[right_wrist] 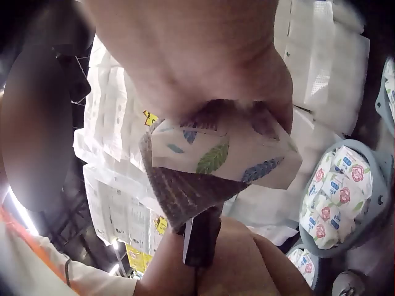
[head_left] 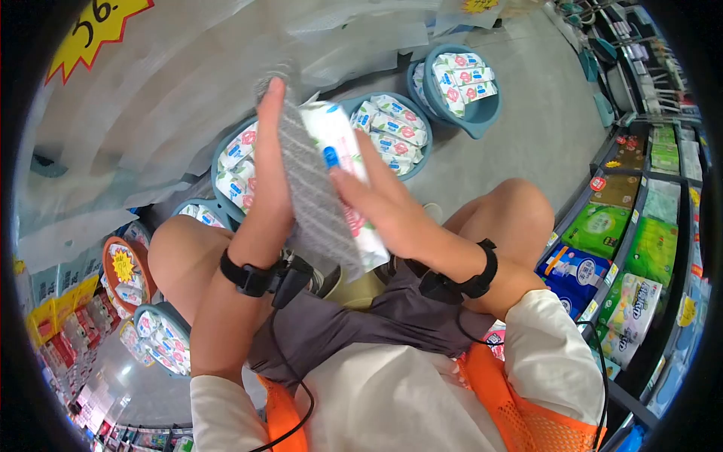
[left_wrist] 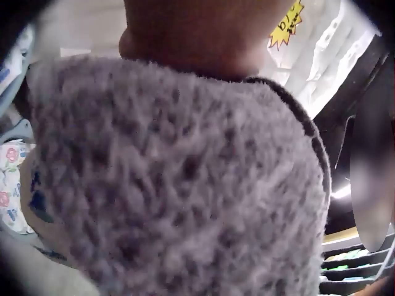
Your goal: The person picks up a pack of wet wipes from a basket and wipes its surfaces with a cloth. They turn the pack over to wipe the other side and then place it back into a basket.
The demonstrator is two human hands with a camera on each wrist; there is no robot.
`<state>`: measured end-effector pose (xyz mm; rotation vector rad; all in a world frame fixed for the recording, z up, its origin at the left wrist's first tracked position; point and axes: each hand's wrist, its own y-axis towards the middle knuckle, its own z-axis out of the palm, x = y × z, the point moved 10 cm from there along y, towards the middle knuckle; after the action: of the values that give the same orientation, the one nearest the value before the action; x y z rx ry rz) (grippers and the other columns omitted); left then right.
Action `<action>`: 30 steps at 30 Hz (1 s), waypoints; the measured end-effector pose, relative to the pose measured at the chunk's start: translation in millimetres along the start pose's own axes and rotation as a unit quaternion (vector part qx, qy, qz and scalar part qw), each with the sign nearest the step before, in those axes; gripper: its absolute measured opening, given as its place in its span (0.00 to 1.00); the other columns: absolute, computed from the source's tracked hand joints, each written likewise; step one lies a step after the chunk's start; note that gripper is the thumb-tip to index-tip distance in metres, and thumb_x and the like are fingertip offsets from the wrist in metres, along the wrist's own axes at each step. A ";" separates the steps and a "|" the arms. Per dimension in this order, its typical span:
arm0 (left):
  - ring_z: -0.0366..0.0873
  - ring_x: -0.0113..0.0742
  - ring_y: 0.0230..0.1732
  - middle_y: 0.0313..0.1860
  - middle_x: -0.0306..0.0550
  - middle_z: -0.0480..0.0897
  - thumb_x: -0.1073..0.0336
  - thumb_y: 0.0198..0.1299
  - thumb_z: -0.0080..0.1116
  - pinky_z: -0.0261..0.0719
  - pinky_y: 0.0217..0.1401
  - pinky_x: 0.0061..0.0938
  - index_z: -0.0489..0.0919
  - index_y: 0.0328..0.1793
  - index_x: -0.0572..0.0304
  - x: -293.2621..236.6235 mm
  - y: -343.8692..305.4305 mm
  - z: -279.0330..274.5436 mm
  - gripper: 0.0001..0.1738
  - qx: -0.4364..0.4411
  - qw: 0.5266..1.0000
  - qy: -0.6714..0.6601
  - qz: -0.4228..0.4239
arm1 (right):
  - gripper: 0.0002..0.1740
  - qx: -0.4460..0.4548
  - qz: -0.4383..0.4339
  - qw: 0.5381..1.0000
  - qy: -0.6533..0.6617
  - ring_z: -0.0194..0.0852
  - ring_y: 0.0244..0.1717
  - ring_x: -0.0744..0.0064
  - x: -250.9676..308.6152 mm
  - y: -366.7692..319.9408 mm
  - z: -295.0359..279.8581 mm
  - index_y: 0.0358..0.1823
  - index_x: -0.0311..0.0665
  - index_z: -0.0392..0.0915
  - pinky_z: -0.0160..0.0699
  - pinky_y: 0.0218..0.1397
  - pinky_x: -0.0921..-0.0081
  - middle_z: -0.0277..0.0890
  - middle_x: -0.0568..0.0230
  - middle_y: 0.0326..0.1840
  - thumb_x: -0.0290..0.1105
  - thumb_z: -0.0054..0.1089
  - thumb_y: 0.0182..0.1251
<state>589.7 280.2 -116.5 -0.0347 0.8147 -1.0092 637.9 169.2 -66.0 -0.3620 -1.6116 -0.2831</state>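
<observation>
I crouch in a shop aisle with both hands raised in front of my knees. My right hand [head_left: 380, 203] grips a soft white tissue pack [head_left: 335, 139] with a flower print; in the right wrist view the fingers [right_wrist: 203, 55] curl over the pack [right_wrist: 222, 154]. A grey knitted cloth [head_left: 312, 188] lies against the pack's left face. My left hand [head_left: 267, 169] presses flat on that cloth with straight fingers pointing up. The cloth [left_wrist: 179, 185] fills the left wrist view.
Blue round tubs [head_left: 482, 117] [head_left: 218, 154] full of similar tissue packs stand on the grey floor [head_left: 527, 128] ahead. Shelves of packaged paper goods [head_left: 625, 241] run along the right. Plastic-wrapped bales [head_left: 151, 90] with a yellow price tag [head_left: 94, 22] rise at the left.
</observation>
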 end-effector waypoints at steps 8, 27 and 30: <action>0.80 0.42 0.63 0.66 0.56 0.80 0.43 0.79 0.51 0.75 0.69 0.34 0.73 0.73 0.68 40.8 -0.6 -1.4 0.34 -0.002 0.967 0.243 0.077 | 0.28 -0.086 0.141 0.923 0.348 0.80 0.53 0.83 -39.6 5.4 -28.6 0.75 0.36 0.66 0.80 0.54 0.78 0.79 0.68 0.58 0.45 0.55 0.84; 0.64 0.67 0.79 0.78 0.71 0.68 0.44 0.78 0.46 0.57 0.83 0.46 0.68 0.77 0.74 -15.1 -18.1 50.0 0.38 0.090 0.860 0.449 0.226 | 0.31 -0.015 0.247 0.928 0.278 0.79 0.67 0.67 -56.3 -6.3 6.5 0.79 0.35 0.65 0.77 0.71 0.66 0.76 0.56 0.72 0.49 0.40 0.87; 0.72 0.61 0.71 0.68 0.68 0.76 0.40 0.79 0.45 0.63 0.78 0.41 0.71 0.73 0.73 -34.8 4.9 26.3 0.38 0.012 0.873 0.433 0.224 | 0.28 0.009 0.276 0.905 0.322 0.85 0.60 0.71 -62.6 -11.2 13.3 0.76 0.35 0.70 0.84 0.62 0.69 0.82 0.58 0.65 0.46 0.47 0.86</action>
<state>600.2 300.7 -79.1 0.6493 1.5388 -0.5551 624.6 160.3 -129.0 -0.6196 -0.8118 0.0532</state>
